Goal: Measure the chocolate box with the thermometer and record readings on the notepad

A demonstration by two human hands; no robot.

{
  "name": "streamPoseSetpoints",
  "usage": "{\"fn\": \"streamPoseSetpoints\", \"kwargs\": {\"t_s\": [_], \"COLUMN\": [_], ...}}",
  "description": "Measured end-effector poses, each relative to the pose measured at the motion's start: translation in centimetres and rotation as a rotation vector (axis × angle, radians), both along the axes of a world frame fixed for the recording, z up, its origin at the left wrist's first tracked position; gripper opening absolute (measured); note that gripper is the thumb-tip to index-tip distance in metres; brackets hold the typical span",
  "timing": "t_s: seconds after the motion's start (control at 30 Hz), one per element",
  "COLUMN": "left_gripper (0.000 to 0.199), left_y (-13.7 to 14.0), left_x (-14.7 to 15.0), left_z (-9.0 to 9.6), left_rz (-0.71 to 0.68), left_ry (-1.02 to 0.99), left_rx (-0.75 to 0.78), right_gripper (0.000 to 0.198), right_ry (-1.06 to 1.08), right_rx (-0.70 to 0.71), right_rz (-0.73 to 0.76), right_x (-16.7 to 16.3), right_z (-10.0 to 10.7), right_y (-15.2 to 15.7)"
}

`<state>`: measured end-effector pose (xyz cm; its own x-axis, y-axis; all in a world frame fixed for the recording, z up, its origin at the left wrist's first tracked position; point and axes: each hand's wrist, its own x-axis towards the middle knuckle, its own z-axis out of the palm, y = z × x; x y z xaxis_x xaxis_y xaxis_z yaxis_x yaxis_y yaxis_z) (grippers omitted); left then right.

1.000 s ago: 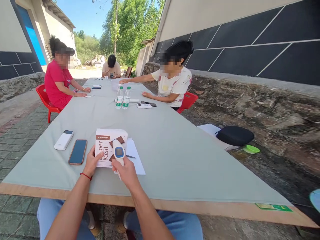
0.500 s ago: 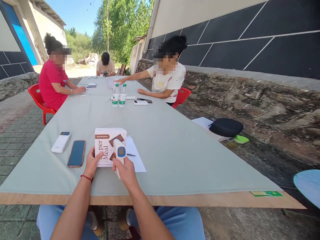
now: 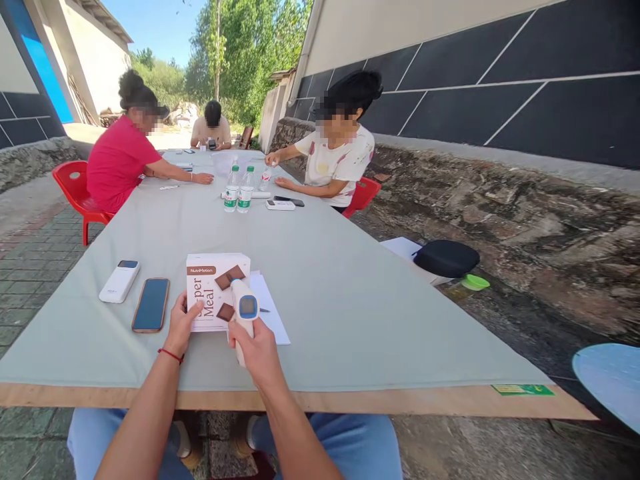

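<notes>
Table (image 3: 375, 320) bears a power bank (image 3: 119, 281) and a phone (image 3: 151, 305), side by side, left of the left hand (image 3: 181, 325). Two bottles (image 3: 231, 192) stand farther up, well apart from the hands. Paper (image 3: 274, 327) with a pen (image 3: 265, 310) lies partly behind the work. Left hand grips the box (image 3: 200, 280) at its left edge, thumb on the front. Right hand (image 3: 260, 350) is wrapped around the thermometer (image 3: 246, 310), before the box's lower right; contact between the two cannot be confirmed. Thermometer's long axis slopes up and slightly left, nose toward the box, screen facing the person.
</notes>
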<state>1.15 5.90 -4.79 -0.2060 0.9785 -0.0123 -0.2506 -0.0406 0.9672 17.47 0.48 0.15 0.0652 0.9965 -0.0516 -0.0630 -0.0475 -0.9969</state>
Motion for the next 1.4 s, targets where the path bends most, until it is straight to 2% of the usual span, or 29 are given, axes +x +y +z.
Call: {"fn": "streamPoseSetpoints", "kwargs": {"t_s": [0.13,0.37,0.77,1.4], "left_gripper": [0.068,0.066,0.065,0.068], "left_y": [0.1,0.1,0.1,0.2], "left_x": [-0.1,0.0,-0.2,-0.3], "left_z": [-0.1,0.0,0.1,-0.1], "left_rz": [0.004,-0.003,-0.019,-0.009], "left_ry": [0.013,0.004,0.007,0.005], "left_rx": [0.024,0.025,0.019,0.002], "right_gripper": [0.026,0.028,0.026,0.027], "right_ry": [0.007,0.088,-0.026,0.007], "right_rx": [0.038,0.071,0.014,0.015], "right_rz": [-0.025,0.049,0.062,0.06], "right_x": [0.6,1.2,-0.5,0.1], "right_z": [0.3,0.8,0.2,1.4], "right_y": [-0.4,-1.0,1.7,0.5]}}
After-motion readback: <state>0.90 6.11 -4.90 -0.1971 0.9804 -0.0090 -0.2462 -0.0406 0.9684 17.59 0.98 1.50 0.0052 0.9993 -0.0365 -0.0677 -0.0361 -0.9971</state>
